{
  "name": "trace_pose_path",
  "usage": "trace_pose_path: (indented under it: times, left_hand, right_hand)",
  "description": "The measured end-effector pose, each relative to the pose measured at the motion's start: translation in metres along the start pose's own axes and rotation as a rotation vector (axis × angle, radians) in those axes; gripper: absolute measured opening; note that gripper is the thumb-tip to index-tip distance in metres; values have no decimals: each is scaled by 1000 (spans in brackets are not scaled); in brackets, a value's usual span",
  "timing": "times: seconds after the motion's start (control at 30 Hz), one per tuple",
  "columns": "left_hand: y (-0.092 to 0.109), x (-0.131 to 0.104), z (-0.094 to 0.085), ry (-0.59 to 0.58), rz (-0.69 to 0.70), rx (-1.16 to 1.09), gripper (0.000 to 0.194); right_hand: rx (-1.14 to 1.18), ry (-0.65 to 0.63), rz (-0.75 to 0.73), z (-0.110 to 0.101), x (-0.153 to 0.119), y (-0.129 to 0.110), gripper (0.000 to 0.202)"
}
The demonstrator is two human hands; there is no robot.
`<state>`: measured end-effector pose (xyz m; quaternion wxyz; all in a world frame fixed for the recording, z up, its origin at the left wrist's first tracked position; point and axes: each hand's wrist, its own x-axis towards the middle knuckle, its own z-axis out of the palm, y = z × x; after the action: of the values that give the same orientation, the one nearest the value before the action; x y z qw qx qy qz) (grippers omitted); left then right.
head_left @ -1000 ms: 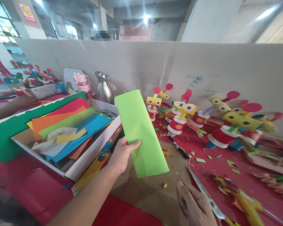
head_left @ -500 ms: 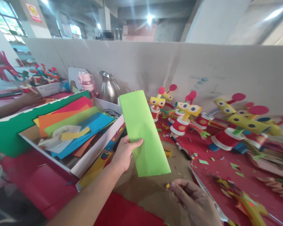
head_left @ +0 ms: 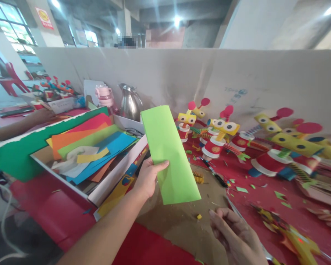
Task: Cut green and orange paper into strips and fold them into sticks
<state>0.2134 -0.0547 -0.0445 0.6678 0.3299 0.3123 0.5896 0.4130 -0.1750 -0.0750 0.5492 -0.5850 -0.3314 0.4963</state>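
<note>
A long light-green paper sheet (head_left: 171, 154) is gripped in my left hand (head_left: 149, 178), thumb across its front and fingers behind it. It hangs tilted above a brown work board (head_left: 168, 228). My right hand (head_left: 234, 235), at the lower right, has loosely curled fingers that are slightly apart, with nothing visible in them. A tiny yellow scrap (head_left: 199, 216) shows just left of its fingertips, apart from them. A yellow glue gun (head_left: 295, 232) lies right of that hand. Beyond the sheet is a coiled yellow paper spring (head_left: 198, 177).
At left stands an open box (head_left: 116, 173) of coloured paper. Several paper-cup robots (head_left: 215, 141) stand along the partition (head_left: 154, 77). A steel jug (head_left: 129, 103) and pink bottle (head_left: 105, 96) are behind the box. A black-handled cutter (head_left: 219, 179) lies among scraps. Another person's arm (head_left: 24, 121) reaches in at far left.
The yellow scrap has left my right fingertips, and that hand has shifted slightly right. My left hand still holds the green sheet. The whole view has shifted a little.
</note>
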Motion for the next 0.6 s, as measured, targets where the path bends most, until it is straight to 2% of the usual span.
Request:
trace_pose_path:
  times: [0.13, 0.37, 0.47, 0.57, 0.6]
  left_hand:
    - [1, 1, 0, 7, 10, -7, 35]
    - [4, 0, 0, 6, 10, -7, 32]
    - [3, -3, 2, -18, 24, 2, 28]
    - [1, -6, 3, -34, 24, 8, 26]
    - [1, -6, 4, -41, 16, 9, 26]
  right_hand:
    - [27, 55, 11, -3, 5, -4, 44]
    - [-34, 41, -22, -9, 6, 4, 47]
    - [-35, 90, -132, -10, 6, 9, 52]
    - [-108, 74, -296, -8, 5, 6, 33]
    - [-127, 38, -324, -5, 4, 4, 34]
